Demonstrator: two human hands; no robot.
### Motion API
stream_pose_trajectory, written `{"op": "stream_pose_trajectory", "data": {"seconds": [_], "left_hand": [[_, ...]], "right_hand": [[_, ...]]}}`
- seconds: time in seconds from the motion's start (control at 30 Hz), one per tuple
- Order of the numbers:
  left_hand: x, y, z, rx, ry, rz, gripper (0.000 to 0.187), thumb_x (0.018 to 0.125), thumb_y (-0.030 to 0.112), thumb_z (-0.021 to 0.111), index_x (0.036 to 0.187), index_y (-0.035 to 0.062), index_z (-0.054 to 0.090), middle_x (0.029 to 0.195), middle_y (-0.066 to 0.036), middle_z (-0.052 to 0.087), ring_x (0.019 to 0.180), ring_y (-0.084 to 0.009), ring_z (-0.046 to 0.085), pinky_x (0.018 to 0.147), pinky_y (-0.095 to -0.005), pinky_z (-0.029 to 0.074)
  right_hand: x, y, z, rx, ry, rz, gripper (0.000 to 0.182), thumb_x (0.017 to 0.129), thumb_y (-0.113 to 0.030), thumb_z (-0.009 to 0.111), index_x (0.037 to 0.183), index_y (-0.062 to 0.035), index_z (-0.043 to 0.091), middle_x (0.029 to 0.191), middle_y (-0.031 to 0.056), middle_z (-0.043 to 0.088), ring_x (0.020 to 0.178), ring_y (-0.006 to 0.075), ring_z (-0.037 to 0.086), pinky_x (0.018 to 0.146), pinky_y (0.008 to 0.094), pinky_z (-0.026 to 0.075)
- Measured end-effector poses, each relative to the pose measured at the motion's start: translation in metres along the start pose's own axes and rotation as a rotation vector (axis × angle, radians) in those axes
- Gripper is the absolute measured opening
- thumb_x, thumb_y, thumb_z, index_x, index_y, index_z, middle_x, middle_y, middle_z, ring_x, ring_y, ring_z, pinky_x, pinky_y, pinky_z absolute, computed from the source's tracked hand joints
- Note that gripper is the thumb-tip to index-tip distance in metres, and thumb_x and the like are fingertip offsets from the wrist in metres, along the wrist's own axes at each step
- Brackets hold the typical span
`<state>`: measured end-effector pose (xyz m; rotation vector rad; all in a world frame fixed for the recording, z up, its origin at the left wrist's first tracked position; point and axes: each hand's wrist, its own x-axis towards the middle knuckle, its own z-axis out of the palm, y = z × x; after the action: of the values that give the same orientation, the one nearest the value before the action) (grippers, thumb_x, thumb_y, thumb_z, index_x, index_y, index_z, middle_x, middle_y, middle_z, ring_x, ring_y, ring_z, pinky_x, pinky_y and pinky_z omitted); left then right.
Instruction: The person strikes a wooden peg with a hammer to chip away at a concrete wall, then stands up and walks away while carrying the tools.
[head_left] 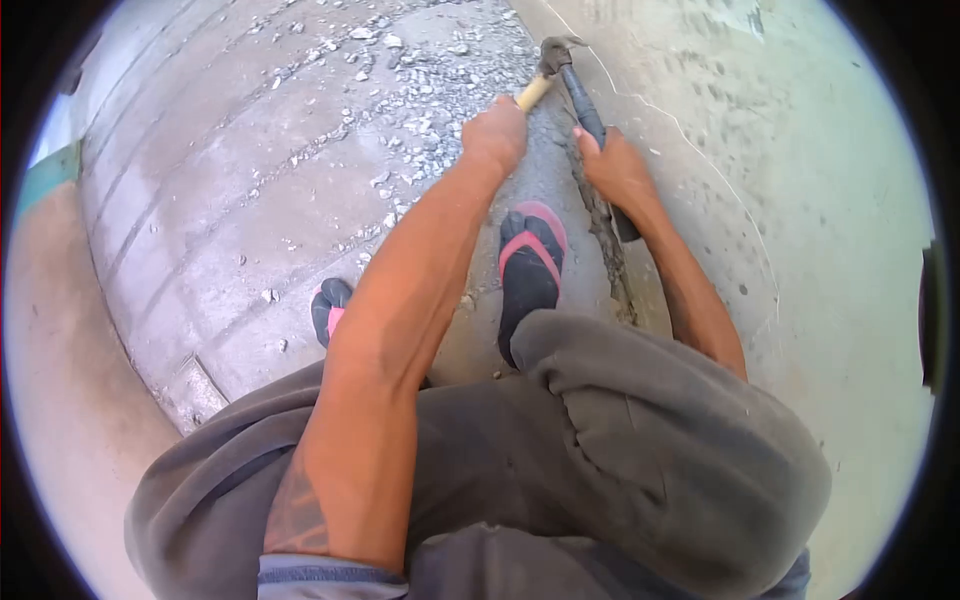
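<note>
My left hand (495,135) is closed around the pale wooden handle of a claw hammer (557,56), its head ahead of me near the wall's base. In my right hand (622,170) is a dark grey chisel (582,102), slanting along the foot of the wall. Its upper end meets the hammer head in this view. A flat dark end (626,226) shows below my right hand, beside a broken groove (605,240) between floor and wall. The fingers of both hands are wrapped round their tools.
Broken rubble (430,90) lies over the concrete floor (220,190) ahead and left. A pale wall (800,200) with a thin white string (690,135) rises on the right. My feet, in dark socks and pink flip-flops (545,225), are close to the groove.
</note>
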<state>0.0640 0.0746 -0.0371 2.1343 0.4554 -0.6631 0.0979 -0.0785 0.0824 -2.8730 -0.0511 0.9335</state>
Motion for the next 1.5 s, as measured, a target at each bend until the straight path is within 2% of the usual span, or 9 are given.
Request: {"op": "stream_pose_trajectory", "data": {"seconds": [0.23, 0.3, 0.43, 0.53, 0.73, 0.93, 1.07, 1.27, 1.5], "left_hand": [[0.028, 0.003, -0.018, 0.079, -0.36, 0.144, 0.023, 0.084, 0.015, 0.051, 0.091, -0.001, 0.065, 0.081, -0.02, 0.067, 0.072, -0.0314, 0.066, 0.063, -0.0427, 0.052], [0.041, 0.003, -0.037, -0.127, -0.6, -0.038, 0.027, 0.083, 0.021, 0.051, 0.077, -0.0016, 0.063, 0.059, -0.011, 0.056, 0.043, -0.0225, 0.049, 0.044, -0.0407, 0.041], [0.029, 0.007, -0.037, -0.018, -0.499, 0.046, 0.04, 0.093, 0.034, 0.056, 0.092, -0.0056, 0.058, 0.067, -0.016, 0.062, 0.05, -0.0253, 0.058, 0.048, -0.0404, 0.046], [0.005, 0.007, -0.025, 0.091, -0.081, 0.372, 0.04, 0.092, 0.032, 0.057, 0.096, -0.0072, 0.058, 0.08, -0.024, 0.066, 0.073, -0.036, 0.068, 0.067, -0.0465, 0.052], [-0.016, 0.01, -0.034, 0.251, -0.149, 0.148, 0.033, 0.093, 0.029, 0.054, 0.114, 0.0018, 0.055, 0.101, -0.022, 0.068, 0.097, -0.0388, 0.065, 0.084, -0.0493, 0.051], [-0.027, 0.003, -0.029, 0.28, -0.057, 0.185, 0.027, 0.095, 0.025, 0.05, 0.108, 0.0025, 0.053, 0.092, -0.023, 0.068, 0.09, -0.0416, 0.066, 0.08, -0.0513, 0.051], [-0.029, 0.002, -0.021, 0.275, 0.001, 0.212, 0.023, 0.096, 0.02, 0.043, 0.104, 0.0008, 0.052, 0.088, -0.024, 0.068, 0.087, -0.0417, 0.067, 0.077, -0.0517, 0.052], [-0.029, -0.004, -0.002, 0.148, 0.008, 0.162, 0.024, 0.095, 0.017, 0.039, 0.104, -0.0006, 0.052, 0.09, -0.026, 0.067, 0.087, -0.0428, 0.067, 0.077, -0.0528, 0.052], [-0.011, -0.011, 0.003, 0.115, -0.126, 0.133, 0.037, 0.095, 0.028, 0.049, 0.109, -0.0058, 0.056, 0.096, -0.028, 0.067, 0.094, -0.0417, 0.066, 0.084, -0.0489, 0.051]], "right_hand": [[-0.018, -0.036, -0.061, 0.213, 0.256, -0.176, 0.061, 0.091, -0.052, 0.052, 0.099, 0.0075, 0.06, 0.074, 0.0257, 0.064, 0.075, 0.0373, 0.066, 0.07, 0.0438, 0.051], [-0.027, -0.046, -0.069, 0.346, 0.221, -0.167, 0.049, 0.092, -0.048, 0.056, 0.085, 0.0005, 0.055, 0.064, 0.0093, 0.055, 0.055, 0.0188, 0.055, 0.053, 0.0326, 0.044], [-0.029, -0.029, -0.061, 0.363, 0.247, -0.21, 0.046, 0.093, -0.046, 0.057, 0.079, -0.003, 0.053, 0.059, 0.0013, 0.05, 0.045, 0.0098, 0.049, 0.044, 0.0272, 0.04], [-0.045, -0.016, -0.057, 0.336, 0.184, -0.085, 0.053, 0.09, -0.047, 0.057, 0.094, 0.0053, 0.061, 0.072, 0.0202, 0.062, 0.068, 0.03, 0.063, 0.065, 0.0402, 0.048], [-0.054, 0.004, -0.048, 0.36, 0.153, 0.009, 0.052, 0.09, -0.048, 0.058, 0.095, 0.0039, 0.061, 0.07, 0.0175, 0.061, 0.066, 0.0272, 0.061, 0.064, 0.0388, 0.047], [-0.07, -0.022, -0.07, 0.592, 0.39, -0.154, 0.038, 0.095, -0.039, 0.058, 0.083, -0.0028, 0.054, 0.06, -0.0006, 0.05, 0.048, 0.0069, 0.048, 0.046, 0.0235, 0.039], [-0.066, -0.02, -0.057, 0.777, 0.479, -0.194, 0.044, 0.092, -0.043, 0.062, 0.088, 0.0002, 0.057, 0.064, 0.0029, 0.057, 0.06, 0.0121, 0.057, 0.057, 0.0291, 0.046], [-0.033, 0.03, 0.024, 0.116, 0.139, 0.036, 0.053, 0.093, -0.042, 0.056, 0.104, 0.0095, 0.058, 0.088, 0.0371, 0.062, 0.089, 0.0538, 0.06, 0.074, 0.0519, 0.049], [-0.043, -0.036, -0.071, 0.569, 0.499, -0.334, 0.042, 0.094, -0.041, 0.058, 0.084, -0.001, 0.052, 0.063, 0.0059, 0.054, 0.052, 0.0141, 0.052, 0.048, 0.0282, 0.042]]}}
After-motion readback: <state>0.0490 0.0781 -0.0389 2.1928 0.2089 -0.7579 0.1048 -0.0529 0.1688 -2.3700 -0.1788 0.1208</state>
